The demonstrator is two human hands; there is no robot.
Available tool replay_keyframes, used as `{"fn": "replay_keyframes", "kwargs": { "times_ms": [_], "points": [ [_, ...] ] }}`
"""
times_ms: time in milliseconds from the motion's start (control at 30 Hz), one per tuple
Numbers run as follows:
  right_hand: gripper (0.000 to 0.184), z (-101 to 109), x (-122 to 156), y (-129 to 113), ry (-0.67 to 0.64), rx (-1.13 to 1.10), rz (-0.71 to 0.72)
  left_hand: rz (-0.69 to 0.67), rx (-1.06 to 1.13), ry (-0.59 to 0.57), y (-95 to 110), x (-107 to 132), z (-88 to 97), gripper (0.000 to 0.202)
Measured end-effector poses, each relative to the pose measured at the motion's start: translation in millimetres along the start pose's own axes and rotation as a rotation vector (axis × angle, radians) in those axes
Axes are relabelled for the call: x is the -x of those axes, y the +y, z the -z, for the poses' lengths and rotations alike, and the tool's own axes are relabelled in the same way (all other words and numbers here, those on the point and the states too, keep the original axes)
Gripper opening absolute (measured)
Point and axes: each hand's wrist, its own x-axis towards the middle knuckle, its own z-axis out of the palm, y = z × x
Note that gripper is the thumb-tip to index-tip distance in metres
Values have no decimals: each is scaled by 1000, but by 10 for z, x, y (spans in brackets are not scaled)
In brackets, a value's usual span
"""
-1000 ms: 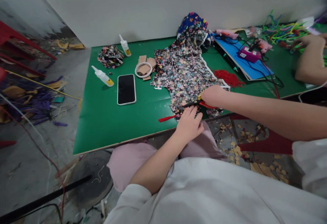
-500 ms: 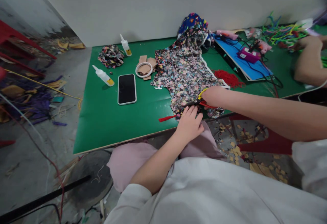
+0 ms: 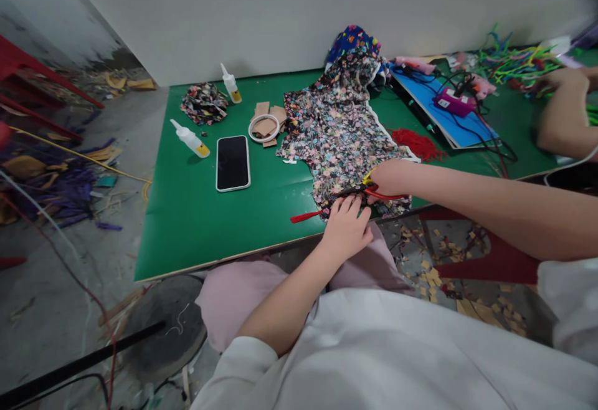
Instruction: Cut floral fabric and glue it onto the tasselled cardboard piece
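A large piece of dark floral fabric (image 3: 336,136) lies spread across the green table (image 3: 196,223), reaching its front edge. My right hand (image 3: 390,177) is closed on red and yellow scissors (image 3: 369,190), whose blades point left into the fabric's near edge. My left hand (image 3: 346,229) lies on the fabric at the table's front edge, fingers stretched out and pressing it flat just below the blades. A red strip (image 3: 306,216) sticks out from under the fabric to the left of that hand.
A black phone (image 3: 232,162), two glue bottles (image 3: 190,139), a white ring on cardboard pieces (image 3: 264,126) and a fabric bundle (image 3: 204,102) sit at the left. Red threads (image 3: 417,143), a blue board (image 3: 443,117) with cables and another person's arm (image 3: 563,111) are at the right.
Almost nothing moved. My right hand with the scissors shifted slightly lower and left along the fabric edge; my left hand stayed pressed on the fabric.
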Motion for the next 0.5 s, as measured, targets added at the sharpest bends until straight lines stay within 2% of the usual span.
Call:
{"fn": "replay_keyframes", "kwargs": {
  "times_ms": [100,200,500],
  "points": [
    [63,-31,23,39,-29,-6,-41,-2,1,3,1,-2,-2,36],
    [64,-54,66,51,21,-46,-14,2,-1,-3,2,-5,0,36],
    [55,-195,43,33,48,-71,4,-5,-2,-27,-4,14,-4,39]
  ]
}}
